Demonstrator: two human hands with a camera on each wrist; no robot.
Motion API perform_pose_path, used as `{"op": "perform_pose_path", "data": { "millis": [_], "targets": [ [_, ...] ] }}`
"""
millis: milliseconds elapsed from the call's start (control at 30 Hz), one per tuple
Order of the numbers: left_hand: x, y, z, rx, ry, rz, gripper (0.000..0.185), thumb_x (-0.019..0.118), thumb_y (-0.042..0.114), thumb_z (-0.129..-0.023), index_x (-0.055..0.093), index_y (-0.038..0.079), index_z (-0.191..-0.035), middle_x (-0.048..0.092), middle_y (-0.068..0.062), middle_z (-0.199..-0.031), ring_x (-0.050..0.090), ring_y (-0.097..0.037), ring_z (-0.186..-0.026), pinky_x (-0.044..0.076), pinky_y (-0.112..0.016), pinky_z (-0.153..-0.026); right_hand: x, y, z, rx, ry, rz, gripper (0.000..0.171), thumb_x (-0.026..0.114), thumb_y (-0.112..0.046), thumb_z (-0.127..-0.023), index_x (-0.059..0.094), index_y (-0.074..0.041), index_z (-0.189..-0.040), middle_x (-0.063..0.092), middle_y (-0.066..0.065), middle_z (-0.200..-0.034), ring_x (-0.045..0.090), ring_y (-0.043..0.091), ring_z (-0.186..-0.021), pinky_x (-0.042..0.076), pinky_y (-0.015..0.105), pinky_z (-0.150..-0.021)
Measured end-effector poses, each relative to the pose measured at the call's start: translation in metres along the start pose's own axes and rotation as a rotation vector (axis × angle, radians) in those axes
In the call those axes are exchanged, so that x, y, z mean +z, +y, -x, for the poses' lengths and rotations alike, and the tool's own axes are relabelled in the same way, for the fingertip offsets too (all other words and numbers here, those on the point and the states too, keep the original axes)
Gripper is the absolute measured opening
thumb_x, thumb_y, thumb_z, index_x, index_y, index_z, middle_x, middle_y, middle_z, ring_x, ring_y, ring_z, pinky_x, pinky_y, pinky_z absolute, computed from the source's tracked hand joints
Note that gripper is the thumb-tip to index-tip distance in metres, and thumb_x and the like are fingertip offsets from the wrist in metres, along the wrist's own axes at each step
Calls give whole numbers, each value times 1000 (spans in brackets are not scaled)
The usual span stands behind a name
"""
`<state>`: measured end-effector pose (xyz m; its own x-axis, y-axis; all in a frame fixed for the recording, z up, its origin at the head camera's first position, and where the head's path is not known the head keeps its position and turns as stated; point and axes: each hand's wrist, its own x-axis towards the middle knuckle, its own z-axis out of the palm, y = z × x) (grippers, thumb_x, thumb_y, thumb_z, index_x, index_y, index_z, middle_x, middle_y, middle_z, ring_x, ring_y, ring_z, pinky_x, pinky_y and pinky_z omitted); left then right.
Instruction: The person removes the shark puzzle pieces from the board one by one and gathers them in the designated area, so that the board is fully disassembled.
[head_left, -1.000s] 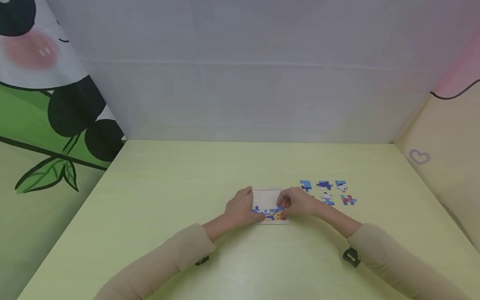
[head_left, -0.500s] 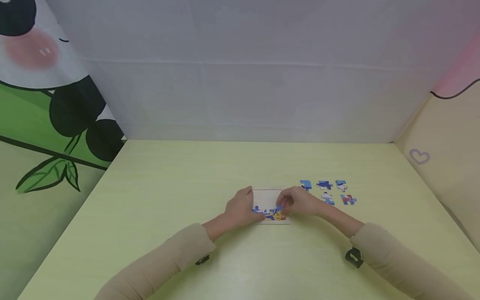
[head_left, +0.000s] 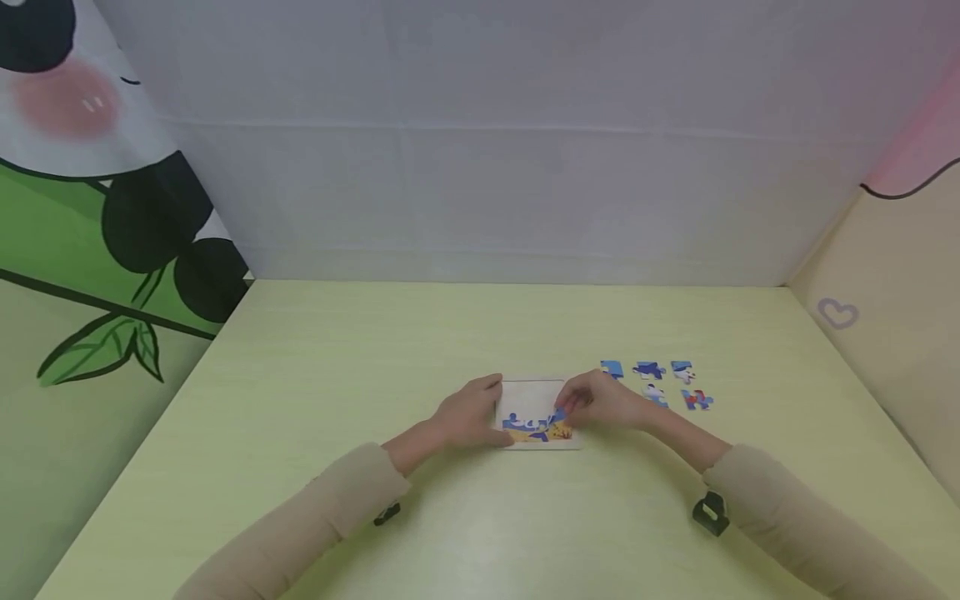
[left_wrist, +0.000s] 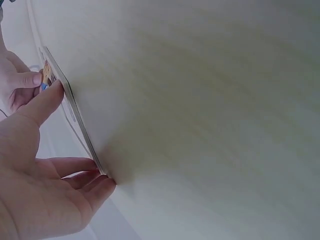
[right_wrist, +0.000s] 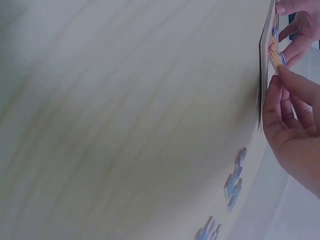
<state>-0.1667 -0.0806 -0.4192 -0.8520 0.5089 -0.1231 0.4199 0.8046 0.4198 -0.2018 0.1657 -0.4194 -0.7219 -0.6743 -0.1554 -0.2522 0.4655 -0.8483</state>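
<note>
A white puzzle board (head_left: 531, 393) lies on the table, its lower part filled with joined blue, white and yellow jigsaw pieces (head_left: 525, 429). My left hand (head_left: 467, 414) holds the board along its left side. In the left wrist view, that hand's thumb is at the near edge and its other fingers at the far edge. My right hand (head_left: 603, 400) is over the board's right side. It pinches a blue and yellow jigsaw piece (right_wrist: 276, 56) between thumb and fingertips, at the right end of the joined pieces. The fingers hide part of this piece.
Several loose jigsaw pieces lie in two rows right of the board, among them a dark blue piece (head_left: 648, 370) and a red and blue piece (head_left: 697, 400). The right forearm passes just in front of them. A grey-white wall (head_left: 480, 208) stands behind the table (head_left: 360, 333).
My left hand has moved a little left, its thumb sliding off the joined pieces toward the board's near left corner, uncovering more picture. My right hand stays nearly in place, its fingers shifting slightly.
</note>
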Motion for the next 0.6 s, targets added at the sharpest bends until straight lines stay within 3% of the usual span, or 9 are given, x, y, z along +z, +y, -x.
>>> {"op": "perform_pose_path", "data": {
  "millis": [433,600],
  "targets": [
    [1,-1,2,-1,11,0,78,75,35,-71,43,-3,-131,32,-16,-143,31,-30,-130,29,-39,-106,-26,8,22,-17,-13,-17,13,64,0,-80,64,0,-92,65,4,-83,61,15,-77,53,26,-69],
    [1,-3,4,7,-3,1,83,75,37,-71,39,-5,-133,29,-17,-144,29,-31,-131,27,-39,-107,-38,18,38,33,-22,-11,12,65,-3,-80,65,-2,-92,65,2,-84,60,14,-77,52,25,-70]
  ]
}}
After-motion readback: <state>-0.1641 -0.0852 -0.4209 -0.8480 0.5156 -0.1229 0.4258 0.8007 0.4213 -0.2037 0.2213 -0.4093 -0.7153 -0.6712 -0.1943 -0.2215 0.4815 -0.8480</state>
